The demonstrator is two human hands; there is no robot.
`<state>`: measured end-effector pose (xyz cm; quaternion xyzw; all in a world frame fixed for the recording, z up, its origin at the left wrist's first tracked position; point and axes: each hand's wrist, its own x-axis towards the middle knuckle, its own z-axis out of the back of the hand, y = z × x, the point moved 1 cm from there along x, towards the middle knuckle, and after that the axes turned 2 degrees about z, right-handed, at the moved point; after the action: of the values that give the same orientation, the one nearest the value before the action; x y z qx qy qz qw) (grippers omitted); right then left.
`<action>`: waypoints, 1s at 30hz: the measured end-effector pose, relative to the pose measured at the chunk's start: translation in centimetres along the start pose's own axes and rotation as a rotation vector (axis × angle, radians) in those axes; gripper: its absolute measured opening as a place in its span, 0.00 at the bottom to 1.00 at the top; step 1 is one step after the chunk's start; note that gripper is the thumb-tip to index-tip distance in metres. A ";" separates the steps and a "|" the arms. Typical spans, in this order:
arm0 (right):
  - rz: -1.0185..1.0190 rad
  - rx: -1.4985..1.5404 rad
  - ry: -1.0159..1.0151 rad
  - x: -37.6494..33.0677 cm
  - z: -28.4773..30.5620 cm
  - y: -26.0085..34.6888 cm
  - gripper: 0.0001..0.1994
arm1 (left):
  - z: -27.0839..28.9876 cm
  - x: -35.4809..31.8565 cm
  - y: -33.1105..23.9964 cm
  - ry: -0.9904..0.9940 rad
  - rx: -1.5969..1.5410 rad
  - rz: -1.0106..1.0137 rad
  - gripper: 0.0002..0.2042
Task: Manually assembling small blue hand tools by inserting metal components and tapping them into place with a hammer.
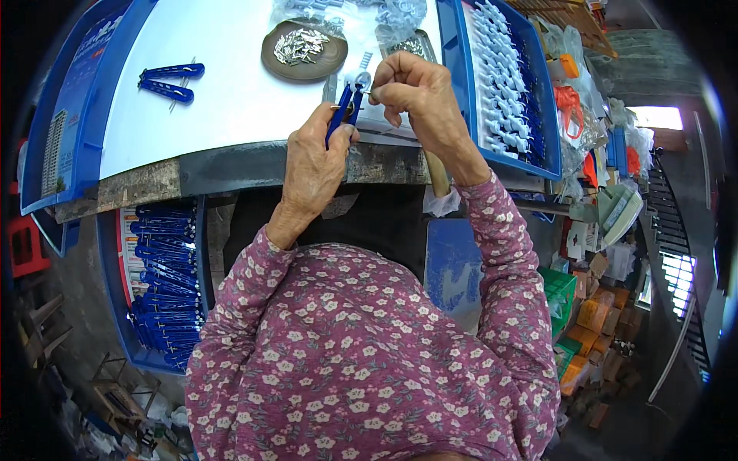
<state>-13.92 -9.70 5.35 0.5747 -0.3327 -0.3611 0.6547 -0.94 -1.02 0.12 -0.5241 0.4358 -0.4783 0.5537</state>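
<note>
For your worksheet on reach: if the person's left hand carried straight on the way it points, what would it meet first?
Probably the round brown dish of small metal parts, beyond the blue tool the left hand holds; depth is uncertain.

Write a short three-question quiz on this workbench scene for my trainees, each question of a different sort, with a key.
1. True or false: the left hand grips a blue-handled tool.
2. Which holds the small metal parts? A: brown round dish; B: blue tray; C: green crate.
3. Fill in: a second blue-handled tool lies on the white worktop to the person's ____.

Key: 1 true; 2 A; 3 left.
</note>
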 end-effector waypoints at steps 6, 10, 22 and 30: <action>0.173 -0.378 -0.056 -0.5 -0.5 0.2 0.05 | -0.5 -0.3 0.0 -0.012 0.027 -0.001 0.06; 0.356 -0.695 -0.105 -1.2 -1.5 -0.2 0.03 | -0.6 -0.4 0.2 -0.024 0.021 -0.024 0.06; 0.329 -0.706 -0.167 -2.7 -0.2 -1.0 0.05 | -0.3 -0.6 0.9 0.260 -0.707 0.350 0.05; 0.306 -1.293 -0.322 -8.6 1.2 -2.2 0.14 | 0.2 -0.3 1.7 0.343 -0.754 0.388 0.05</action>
<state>-19.58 -3.14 3.12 -0.0460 -0.2209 -0.4717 0.8524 -0.64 -0.74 -1.59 -0.5111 0.7548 -0.2537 0.3234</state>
